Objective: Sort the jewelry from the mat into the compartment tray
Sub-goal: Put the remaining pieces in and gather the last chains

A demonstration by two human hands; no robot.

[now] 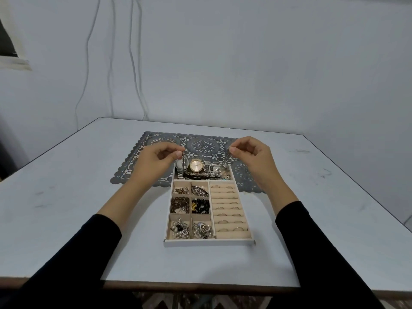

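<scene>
A cream compartment tray (pixel 208 241) lies on the table, its far end over the grey lace mat (pixel 201 143). Its far long compartment holds watches, among them a gold-faced watch (pixel 196 165). Small left compartments hold beads, chains and charms; the right side has ring rolls (pixel 228 210) with rings. My left hand (pixel 156 162) pinches a silver hanging piece (pixel 184 163) above the tray's far left corner. My right hand (pixel 252 157) pinches another silver hanging piece (pixel 226 159) above the far right corner. Both pieces dangle into the watch compartment.
The pale table (pixel 78 219) stretches wide on both sides of the tray. A wall with hanging cables (pixel 133 63) stands behind the table's far edge. The near table edge runs below my dark sleeves.
</scene>
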